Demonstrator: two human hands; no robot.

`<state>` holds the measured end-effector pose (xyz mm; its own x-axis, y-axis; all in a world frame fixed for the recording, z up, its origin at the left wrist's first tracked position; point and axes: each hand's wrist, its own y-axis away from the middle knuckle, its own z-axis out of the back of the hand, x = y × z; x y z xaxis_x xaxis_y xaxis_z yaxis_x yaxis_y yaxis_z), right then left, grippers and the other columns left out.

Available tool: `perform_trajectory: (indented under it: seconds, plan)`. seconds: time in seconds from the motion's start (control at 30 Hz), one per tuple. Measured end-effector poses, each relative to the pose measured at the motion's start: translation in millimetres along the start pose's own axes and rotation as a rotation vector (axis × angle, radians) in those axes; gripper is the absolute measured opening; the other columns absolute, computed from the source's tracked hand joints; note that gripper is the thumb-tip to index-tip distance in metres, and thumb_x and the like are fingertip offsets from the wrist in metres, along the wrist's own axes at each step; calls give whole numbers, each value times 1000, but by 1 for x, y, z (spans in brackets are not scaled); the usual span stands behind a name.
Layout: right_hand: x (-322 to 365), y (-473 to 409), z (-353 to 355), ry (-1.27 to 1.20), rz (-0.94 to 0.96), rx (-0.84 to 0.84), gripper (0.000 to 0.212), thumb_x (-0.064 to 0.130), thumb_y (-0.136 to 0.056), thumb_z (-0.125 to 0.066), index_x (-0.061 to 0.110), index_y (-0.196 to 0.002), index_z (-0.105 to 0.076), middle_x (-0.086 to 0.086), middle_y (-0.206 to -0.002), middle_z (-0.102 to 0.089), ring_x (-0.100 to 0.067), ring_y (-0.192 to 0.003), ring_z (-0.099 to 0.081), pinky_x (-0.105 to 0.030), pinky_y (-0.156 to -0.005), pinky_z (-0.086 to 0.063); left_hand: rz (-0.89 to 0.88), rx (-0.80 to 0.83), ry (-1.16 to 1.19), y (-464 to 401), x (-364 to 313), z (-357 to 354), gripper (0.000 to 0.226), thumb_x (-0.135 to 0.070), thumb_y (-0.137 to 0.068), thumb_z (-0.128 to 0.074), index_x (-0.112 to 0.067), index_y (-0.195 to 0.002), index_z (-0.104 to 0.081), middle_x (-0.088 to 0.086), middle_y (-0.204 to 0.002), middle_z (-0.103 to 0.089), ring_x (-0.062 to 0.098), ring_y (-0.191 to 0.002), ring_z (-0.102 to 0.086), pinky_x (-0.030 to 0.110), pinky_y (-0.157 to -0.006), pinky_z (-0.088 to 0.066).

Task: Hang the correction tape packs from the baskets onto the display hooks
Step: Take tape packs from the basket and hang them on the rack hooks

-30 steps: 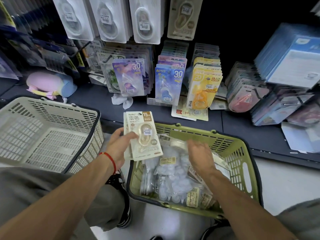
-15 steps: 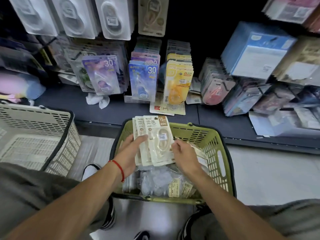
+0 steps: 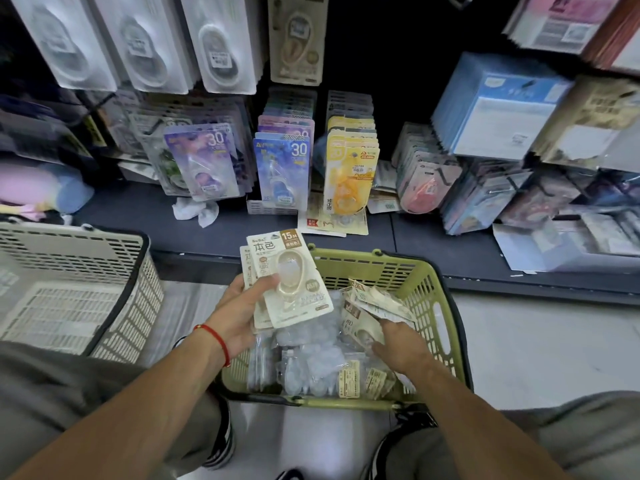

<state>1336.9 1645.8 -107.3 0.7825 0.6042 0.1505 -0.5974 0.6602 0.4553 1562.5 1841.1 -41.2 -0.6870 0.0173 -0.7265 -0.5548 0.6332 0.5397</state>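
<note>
Fingers of my left hand (image 3: 239, 313) clamp a fanned stack of beige packs (image 3: 289, 278); my right hand (image 3: 398, 344) grasps another pack (image 3: 360, 329) in the green basket (image 3: 446, 327). Adding it one-handed could spill the fan.

A stationery shop: packaged goods on display hooks (image 3: 221, 39), shelf (image 3: 145, 216), shopping baskets (image 3: 374, 265).

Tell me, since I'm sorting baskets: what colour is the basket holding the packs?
Olive green, with a dark rim; the head view shows it.
</note>
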Motion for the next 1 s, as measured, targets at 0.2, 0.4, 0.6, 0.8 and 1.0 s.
perform_trajectory:
  seconds: [0.2, 0.4, 0.6, 0.8, 1.0]
  plan:
    - [-5, 2, 96, -634, -60, -266, 8, 25, -92, -75, 23, -95, -67, -2, -89, -75, -13, -73, -70, -22, -57, -52, -132, 55, 10, 2, -21, -8, 68, -21, -80, -84, -21, -141, -53, 6, -129, -75, 32, -115, -74, 52, -83, -65]
    - [60, 37, 190, -1471, 319, -107, 23, 24, -83, -77, 22, -105, -81, -7, -109, -81, -23, -96, -78, -39, -81, -62, -317, 141, -122, 8, -63, -49, 66, -21, -73, -94, -28, -130, -60, 3, -125, -77, 27, -108, -77, 48, -76, -66]
    - [114, 31, 225, -1457, 413, -16, 58, 43, -79, -79, 25, -133, -69, 0, -136, -72, -29, -133, -62, -57, -119, -40, -473, 150, -208, 10, -131, -87, 64, -14, -74, -94, -26, -128, -62, 1, -120, -79, 25, -116, -73, 51, -104, -55]
    - [155, 14, 273, -1346, 557, -152, 31, 38, -98, -72, 21, -124, -72, -2, -119, -79, -26, -113, -75, -59, -107, -53, -576, 216, -229, 12, -195, -91, 87, -22, -57, -95, -25, -134, -55, 0, -124, -77, 22, -115, -74, 45, -96, -61]
    - [189, -8, 295, -1248, 664, -454, 30, 55, -82, -71, 44, -110, -68, 17, -114, -76, -7, -106, -73, -44, -97, -57, -679, 109, -201, 9, -218, -70, 89, -18, -58, -95, -24, -137, -54, 3, -125, -76, 28, -118, -73, 55, -99, -58]
